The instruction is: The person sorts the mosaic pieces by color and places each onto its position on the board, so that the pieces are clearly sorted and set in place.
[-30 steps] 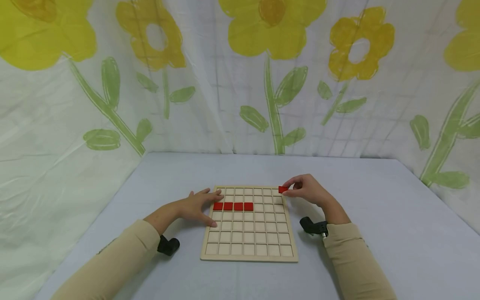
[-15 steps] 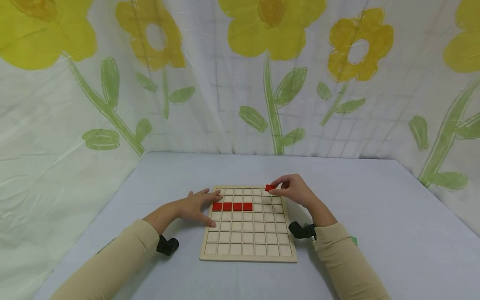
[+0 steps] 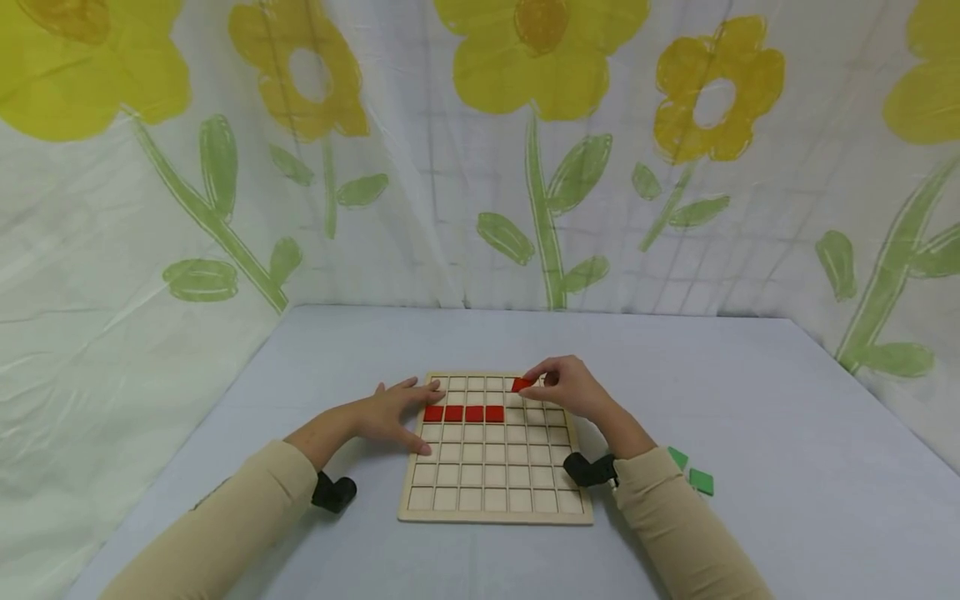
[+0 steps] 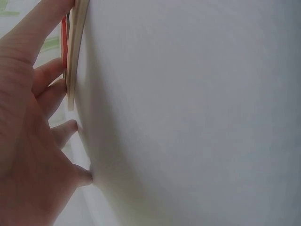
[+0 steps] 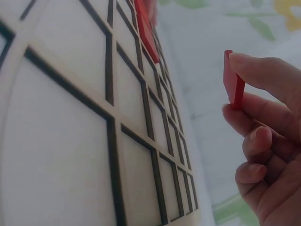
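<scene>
A wooden grid board lies on the table, with a row of several red square tiles set in its third row from the far edge, starting at the left. My left hand rests on the board's left edge with fingers spread; the left wrist view shows its fingertips against the board's side. Between thumb and fingertips, my right hand pinches another red square tile. That tile is held tilted above the board's far right part, apart from the grid in the right wrist view.
Two green square tiles lie on the table right of the board, partly beside the right sleeve. A white cloth with painted yellow flowers hangs behind the table's far edge. Each wrist wears a black camera.
My right hand has moved left over the board with the pinched red tile. The green tiles have come into view from behind the right forearm. The left hand stays in place.
</scene>
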Tool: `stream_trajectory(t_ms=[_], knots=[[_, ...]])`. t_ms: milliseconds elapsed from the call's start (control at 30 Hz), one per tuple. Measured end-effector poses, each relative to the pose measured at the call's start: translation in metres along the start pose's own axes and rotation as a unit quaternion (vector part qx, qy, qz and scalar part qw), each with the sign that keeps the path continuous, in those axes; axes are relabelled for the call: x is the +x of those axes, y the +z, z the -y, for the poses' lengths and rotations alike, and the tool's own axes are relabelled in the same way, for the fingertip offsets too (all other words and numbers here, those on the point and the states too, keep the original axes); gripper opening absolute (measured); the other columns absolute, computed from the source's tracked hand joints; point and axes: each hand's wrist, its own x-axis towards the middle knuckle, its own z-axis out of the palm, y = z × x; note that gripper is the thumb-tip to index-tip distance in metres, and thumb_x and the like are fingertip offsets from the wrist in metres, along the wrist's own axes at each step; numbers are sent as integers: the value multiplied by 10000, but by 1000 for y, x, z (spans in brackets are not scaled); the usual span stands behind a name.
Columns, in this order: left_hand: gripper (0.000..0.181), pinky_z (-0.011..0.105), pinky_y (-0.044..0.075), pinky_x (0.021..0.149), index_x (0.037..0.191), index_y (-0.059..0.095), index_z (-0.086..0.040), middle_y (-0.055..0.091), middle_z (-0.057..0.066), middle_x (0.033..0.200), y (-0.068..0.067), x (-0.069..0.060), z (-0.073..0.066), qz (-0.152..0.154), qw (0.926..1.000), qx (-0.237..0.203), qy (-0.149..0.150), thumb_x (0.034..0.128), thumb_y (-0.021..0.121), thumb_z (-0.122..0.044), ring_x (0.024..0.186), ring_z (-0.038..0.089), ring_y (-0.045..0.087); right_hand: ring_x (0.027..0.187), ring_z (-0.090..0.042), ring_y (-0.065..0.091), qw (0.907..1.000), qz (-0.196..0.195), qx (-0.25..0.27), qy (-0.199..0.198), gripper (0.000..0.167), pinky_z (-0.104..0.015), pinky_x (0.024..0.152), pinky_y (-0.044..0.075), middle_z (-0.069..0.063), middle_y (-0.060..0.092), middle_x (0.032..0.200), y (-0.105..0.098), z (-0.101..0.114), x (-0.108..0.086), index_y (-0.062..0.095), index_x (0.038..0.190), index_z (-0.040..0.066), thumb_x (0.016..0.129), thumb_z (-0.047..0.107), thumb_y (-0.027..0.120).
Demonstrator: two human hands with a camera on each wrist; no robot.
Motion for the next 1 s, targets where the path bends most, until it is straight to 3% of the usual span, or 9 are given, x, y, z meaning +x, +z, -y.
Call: stream_trajectory(t_ms=[467,700,1000], knots=[[882,660,-50,1088,1437,371,-221,214,-30,1558,0,0,0,36,10000,18,84,698,758,-507,1455,324,38,582,-91,444,9982,297,-184,-483,210,-206,529,399,-75,660,874,13,-5,0,709,928,52,781,197,750],[877,656,-59,1090,1441,364,-221,202,-16,1563,-2,-1,-1,72,9999,0,96,707,753,-503,1453,334,31,564,-97,408,9964,681,-342,-361,245,-203,529,372,-21,566,720,16,-6,-2,710,953,67,770,222,762],[883,667,-55,1082,1447,352,-208,193,2,1565,-3,-1,1,86,9998,69,147,714,746,-504,1451,343,32,584,-94,415,9954,778,-414,-369,226,-199,540,381,-17,579,763,15,-6,-2,700,963,59,780,181,752]])
